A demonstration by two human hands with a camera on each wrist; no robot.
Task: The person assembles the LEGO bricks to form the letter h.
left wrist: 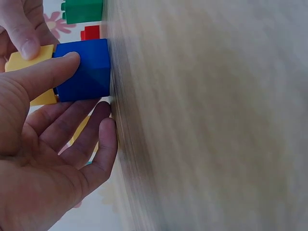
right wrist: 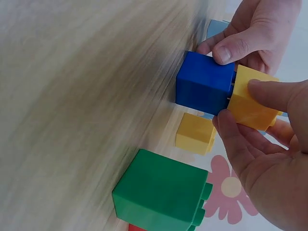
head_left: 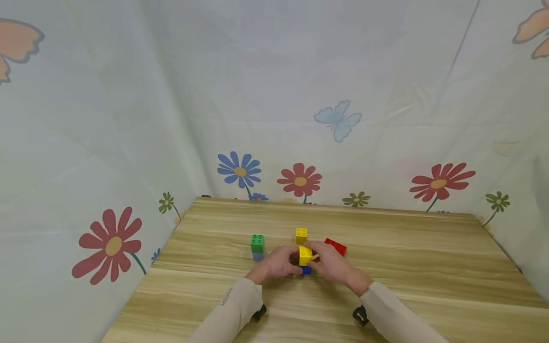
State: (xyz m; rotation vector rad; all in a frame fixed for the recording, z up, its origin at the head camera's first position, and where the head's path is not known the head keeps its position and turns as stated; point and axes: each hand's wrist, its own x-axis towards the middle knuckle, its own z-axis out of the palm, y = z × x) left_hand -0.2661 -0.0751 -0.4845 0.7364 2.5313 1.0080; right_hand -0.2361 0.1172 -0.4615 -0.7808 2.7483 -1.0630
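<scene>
With the left hand (head_left: 280, 262) gripping the blue block (left wrist: 90, 79) and the right hand (head_left: 332, 264) pinching the yellow block (right wrist: 246, 102) above, align the 2 squarely before pressing straight down.

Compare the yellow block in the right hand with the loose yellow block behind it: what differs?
The held yellow block sits atop the blue block; the loose yellow block stands on the table. The right hand pinches the held yellow block; the loose yellow block is untouched. Both have studs on top.
</scene>
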